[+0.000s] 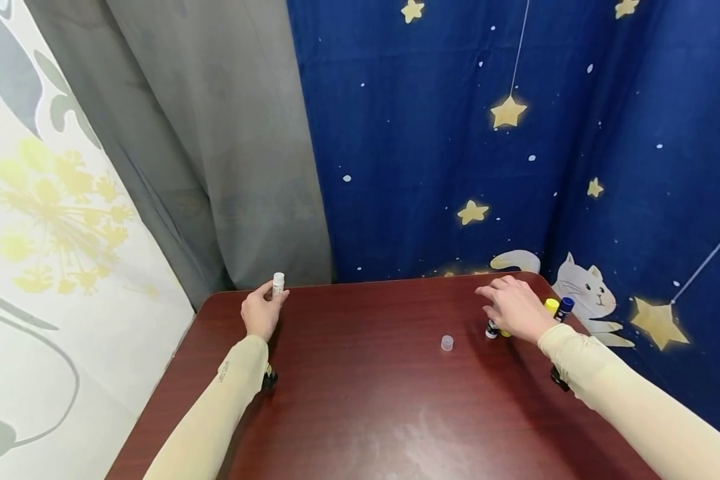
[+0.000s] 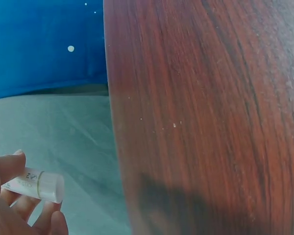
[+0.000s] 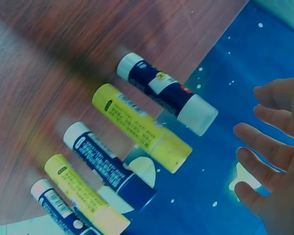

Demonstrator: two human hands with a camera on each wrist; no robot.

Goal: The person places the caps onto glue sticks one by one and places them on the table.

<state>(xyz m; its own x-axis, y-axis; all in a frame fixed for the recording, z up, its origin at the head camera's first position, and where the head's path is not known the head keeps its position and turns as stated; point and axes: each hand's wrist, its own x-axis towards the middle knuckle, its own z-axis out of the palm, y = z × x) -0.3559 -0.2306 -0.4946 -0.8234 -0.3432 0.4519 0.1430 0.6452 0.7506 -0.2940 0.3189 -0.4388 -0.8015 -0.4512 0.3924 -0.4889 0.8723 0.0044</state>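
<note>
My left hand (image 1: 261, 315) pinches a small white glue stick (image 1: 279, 283) upright at the far left of the table. In the left wrist view the white glue stick (image 2: 36, 185) lies between the thumb and the fingers, its capped end sticking out. My right hand (image 1: 513, 308) hovers by the far right corner, fingers loosely spread and nothing in them. Beside it a row of glue sticks stands upright. In the right wrist view these are a navy-and-white one (image 3: 161, 90), a yellow one (image 3: 139, 127), a navy one (image 3: 108, 164) and others, all apart from my fingers (image 3: 259, 139).
A small translucent cap (image 1: 447, 343) sits on the dark red wooden table (image 1: 360, 373), left of the right hand. Behind the table hang a grey curtain (image 1: 246, 147) and a blue starry curtain (image 1: 420, 147). A patterned white wall (image 1: 54, 267) borders the left side.
</note>
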